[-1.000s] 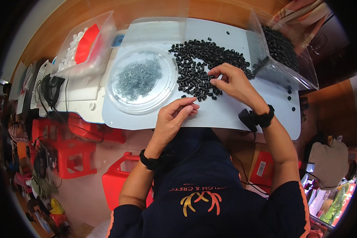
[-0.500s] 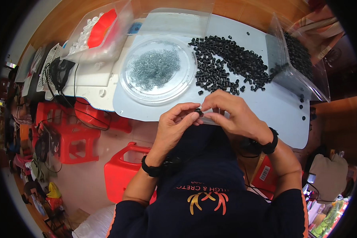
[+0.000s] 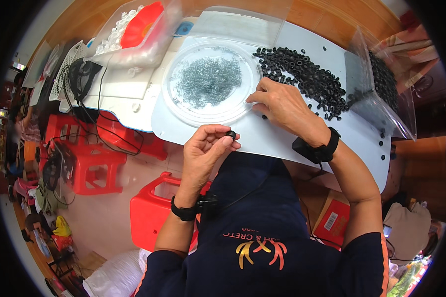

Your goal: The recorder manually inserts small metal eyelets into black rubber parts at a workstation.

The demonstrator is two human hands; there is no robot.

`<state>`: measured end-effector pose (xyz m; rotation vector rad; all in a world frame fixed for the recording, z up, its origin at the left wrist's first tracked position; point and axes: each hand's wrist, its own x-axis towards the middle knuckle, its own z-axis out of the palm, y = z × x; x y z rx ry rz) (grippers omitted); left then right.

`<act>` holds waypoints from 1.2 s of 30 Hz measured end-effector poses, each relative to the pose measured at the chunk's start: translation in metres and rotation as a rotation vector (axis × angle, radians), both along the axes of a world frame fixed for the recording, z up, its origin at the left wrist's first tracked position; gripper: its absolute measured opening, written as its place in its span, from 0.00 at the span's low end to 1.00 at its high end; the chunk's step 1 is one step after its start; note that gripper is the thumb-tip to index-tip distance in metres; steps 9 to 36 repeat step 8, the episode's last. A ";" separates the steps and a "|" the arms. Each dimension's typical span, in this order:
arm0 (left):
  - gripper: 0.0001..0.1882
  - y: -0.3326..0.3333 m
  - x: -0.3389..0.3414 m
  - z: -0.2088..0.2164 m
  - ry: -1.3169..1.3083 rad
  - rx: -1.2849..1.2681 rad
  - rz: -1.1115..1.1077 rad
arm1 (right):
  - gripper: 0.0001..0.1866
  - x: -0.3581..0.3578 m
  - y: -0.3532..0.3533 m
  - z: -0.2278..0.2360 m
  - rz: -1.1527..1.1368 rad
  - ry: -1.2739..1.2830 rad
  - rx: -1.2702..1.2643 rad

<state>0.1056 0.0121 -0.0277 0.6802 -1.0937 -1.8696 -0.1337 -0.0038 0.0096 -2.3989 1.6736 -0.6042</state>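
Observation:
Between the thumb and fingers of my left hand is a small round black plastic piece, held just off the table's front edge. My right hand has its thumb and fingertips pinched together by the right rim of a round clear tray. Whatever lies in that pinch is too small to make out. Many tiny clear, shiny pieces are spread in the tray. Beyond my right hand lies a large heap of black ring-like plastic pieces.
On the right a clear box lies tipped, with more black pieces inside. A clear bin at the far left holds white parts and a red dish. Red stools stand below the pale table.
My hands were together over the front edge and have parted. The right has moved away to the tray's rim; the left keeps the black piece, slightly lower left. The view has shifted a little.

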 end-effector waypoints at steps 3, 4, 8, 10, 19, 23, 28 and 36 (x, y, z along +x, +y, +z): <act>0.14 0.000 -0.004 0.005 -0.038 -0.004 0.041 | 0.09 -0.001 0.000 0.001 0.022 -0.023 0.007; 0.14 -0.001 -0.005 0.006 -0.039 0.000 0.045 | 0.09 -0.002 0.002 0.000 0.017 -0.052 0.032; 0.16 -0.006 -0.010 0.004 -0.070 -0.018 0.008 | 0.08 -0.003 0.004 -0.005 -0.016 -0.218 0.072; 0.16 -0.006 -0.010 0.004 -0.070 -0.018 0.008 | 0.08 -0.003 0.004 -0.005 -0.016 -0.218 0.072; 0.16 -0.006 -0.010 0.004 -0.070 -0.018 0.008 | 0.08 -0.003 0.004 -0.005 -0.016 -0.218 0.072; 0.16 -0.006 -0.010 0.004 -0.070 -0.018 0.008 | 0.08 -0.003 0.004 -0.005 -0.016 -0.218 0.072; 0.16 -0.006 -0.010 0.004 -0.070 -0.018 0.008 | 0.08 -0.003 0.004 -0.005 -0.016 -0.218 0.072; 0.16 -0.006 -0.010 0.004 -0.070 -0.018 0.008 | 0.08 -0.003 0.004 -0.005 -0.016 -0.218 0.072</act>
